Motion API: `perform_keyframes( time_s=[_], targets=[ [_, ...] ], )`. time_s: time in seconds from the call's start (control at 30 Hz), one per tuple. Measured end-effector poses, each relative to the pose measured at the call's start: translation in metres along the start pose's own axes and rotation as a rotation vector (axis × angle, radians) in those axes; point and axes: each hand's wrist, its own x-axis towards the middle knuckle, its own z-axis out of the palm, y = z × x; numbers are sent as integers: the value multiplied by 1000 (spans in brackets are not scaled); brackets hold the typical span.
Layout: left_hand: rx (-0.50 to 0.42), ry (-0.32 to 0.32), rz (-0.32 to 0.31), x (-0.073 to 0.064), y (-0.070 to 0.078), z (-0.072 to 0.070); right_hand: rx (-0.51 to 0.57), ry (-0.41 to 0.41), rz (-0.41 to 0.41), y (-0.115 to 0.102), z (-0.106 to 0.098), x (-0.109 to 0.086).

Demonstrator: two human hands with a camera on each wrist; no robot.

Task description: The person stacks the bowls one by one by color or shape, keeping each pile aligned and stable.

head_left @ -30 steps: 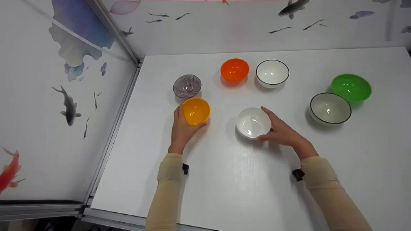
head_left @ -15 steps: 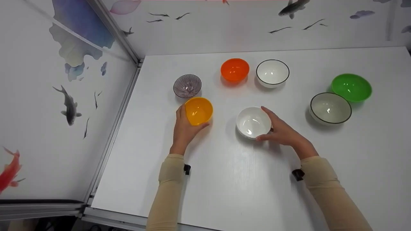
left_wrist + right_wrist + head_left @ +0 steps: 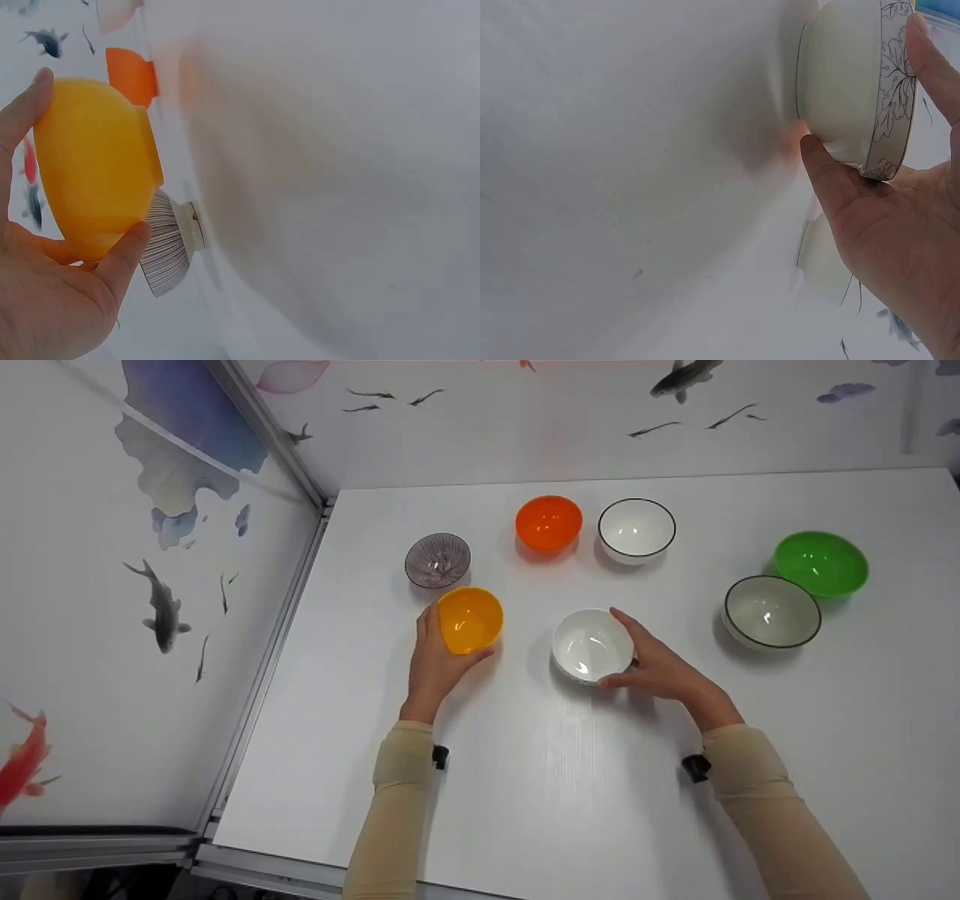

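My left hand (image 3: 437, 664) grips a yellow bowl (image 3: 471, 620) by its left and near sides. In the left wrist view the yellow bowl (image 3: 97, 165) hangs above the table, its base off the surface. Just behind it stands a small purple-striped bowl (image 3: 438, 561). My right hand (image 3: 651, 664) holds a white bowl (image 3: 592, 646) by its right side, thumb at the near rim and fingers at the far rim. A dark leaf pattern runs round the outside of this white bowl (image 3: 895, 82) in the right wrist view. Both bowls face upward.
An orange bowl (image 3: 548, 523) and a white bowl with a dark rim (image 3: 637, 531) stand toward the back wall. At right, a green bowl (image 3: 821, 564) sits close behind a pale grey dark-rimmed bowl (image 3: 772, 613). A metal-framed panel (image 3: 277, 622) borders the table's left.
My left hand has carried the yellow bowl a little to the right, toward the white bowl. The right hand and its bowl have stayed in place.
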Motion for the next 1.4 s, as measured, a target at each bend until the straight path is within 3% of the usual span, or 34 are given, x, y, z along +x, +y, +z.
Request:
perform_keyframes(
  time_s=[0.27,0.6,0.93,1.4],
  targets=[
    [22,-1,33,-2,7,3,0,-3,-10,2,1,1],
    [18,-19,21,-4,20,7,24,1,-27,3,1,1],
    [44,-31,65,-6,28,12,25,-2,-15,1,1,-1],
    [35,-55,70,-7,39,18,13,-5,-11,1,0,-1]
  ],
)
